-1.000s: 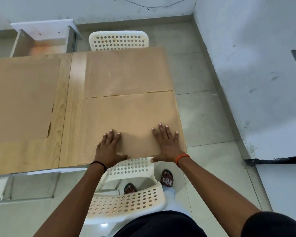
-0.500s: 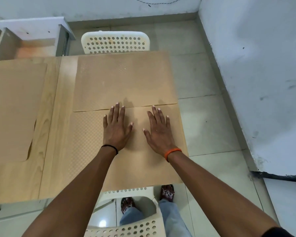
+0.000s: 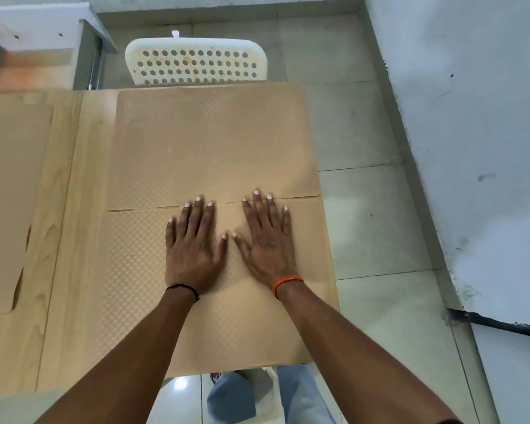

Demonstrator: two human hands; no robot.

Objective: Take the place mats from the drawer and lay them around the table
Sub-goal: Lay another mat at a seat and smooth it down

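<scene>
A tan textured place mat [image 3: 129,295] lies on the near right part of the wooden table [image 3: 65,240]. My left hand [image 3: 192,246] and my right hand [image 3: 265,240] press flat on it side by side, fingers spread, fingertips at its far edge. A second tan place mat [image 3: 211,142] lies just beyond, its near edge overlapping or meeting the near mat. A third mat [image 3: 3,194] covers the table's left part and runs out of view.
A white perforated plastic chair [image 3: 196,65] stands at the table's far side. A white open cabinet [image 3: 43,41] is at the back left. The tiled floor [image 3: 374,224] and a pale wall [image 3: 471,148] lie to the right. My legs show below the table edge.
Both hands slid forward over the near mat, from its near edge to its far edge, and came closer together. The view moved in over the table.
</scene>
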